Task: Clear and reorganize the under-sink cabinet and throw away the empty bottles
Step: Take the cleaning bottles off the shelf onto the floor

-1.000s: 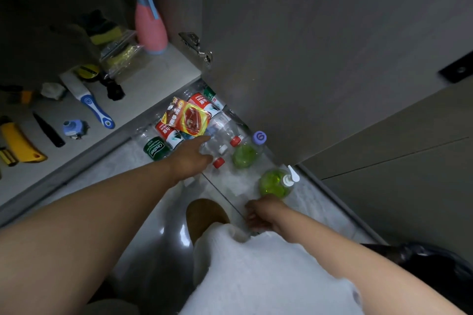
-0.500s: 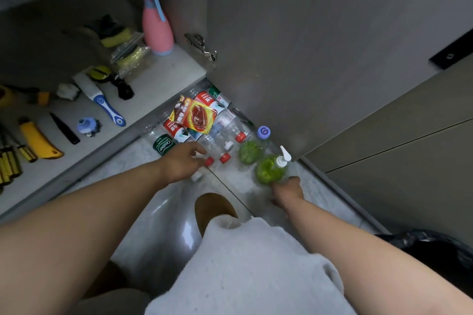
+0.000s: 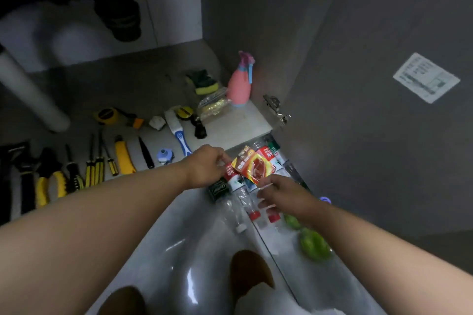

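Nearest on the grey floor, at the right, lie two green bottles (image 3: 314, 245). Just beyond them the clear empty bottles (image 3: 240, 199) lie side by side before the open cabinet. Over them the right hand (image 3: 284, 194) pinches the near corner of a red and yellow packet (image 3: 252, 167), and the left hand (image 3: 204, 169) pinches its left edge. Farther, on the cabinet floor (image 3: 230, 133), hand tools (image 3: 122, 156) lie in a row and a pink spray bottle (image 3: 239, 84) stands.

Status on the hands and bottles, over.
Left hand on packet, left edge, grip unclear. Right hand pinches its near corner. Packet lies across bottles on floor. Open cabinet door alongside.
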Motion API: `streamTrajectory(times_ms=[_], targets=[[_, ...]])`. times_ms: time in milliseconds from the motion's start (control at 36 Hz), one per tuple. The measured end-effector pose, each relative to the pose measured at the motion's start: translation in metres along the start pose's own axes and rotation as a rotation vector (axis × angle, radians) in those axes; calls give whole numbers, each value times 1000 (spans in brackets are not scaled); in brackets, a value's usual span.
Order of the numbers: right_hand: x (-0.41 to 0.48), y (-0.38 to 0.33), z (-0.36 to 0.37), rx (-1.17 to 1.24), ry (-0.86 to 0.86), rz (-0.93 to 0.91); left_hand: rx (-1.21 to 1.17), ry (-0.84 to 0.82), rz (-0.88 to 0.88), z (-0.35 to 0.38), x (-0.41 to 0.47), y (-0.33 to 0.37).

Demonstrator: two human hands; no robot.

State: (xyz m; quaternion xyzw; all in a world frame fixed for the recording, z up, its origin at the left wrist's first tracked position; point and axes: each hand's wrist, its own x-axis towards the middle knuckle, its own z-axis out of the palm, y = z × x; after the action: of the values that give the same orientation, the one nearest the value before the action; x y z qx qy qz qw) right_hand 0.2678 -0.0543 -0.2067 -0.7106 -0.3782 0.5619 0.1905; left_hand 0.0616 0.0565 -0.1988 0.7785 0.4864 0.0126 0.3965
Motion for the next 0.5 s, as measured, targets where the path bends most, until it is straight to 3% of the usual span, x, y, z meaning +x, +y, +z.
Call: streamTrajectory(times_ms=[111, 222, 417, 500], targets=[[35, -45, -5, -295, 91, -170, 7, 96, -50, -28, 20, -27], [64, -88, -22, -551, 270, -378, -205, 262, -57, -29, 35, -44], [86, -169, -50, -514, 603, -427, -298, 323, 1, -24, 34, -44], [154, -228, -28, -455, 572, -385, -468, 459, -65, -35, 72, -89]])
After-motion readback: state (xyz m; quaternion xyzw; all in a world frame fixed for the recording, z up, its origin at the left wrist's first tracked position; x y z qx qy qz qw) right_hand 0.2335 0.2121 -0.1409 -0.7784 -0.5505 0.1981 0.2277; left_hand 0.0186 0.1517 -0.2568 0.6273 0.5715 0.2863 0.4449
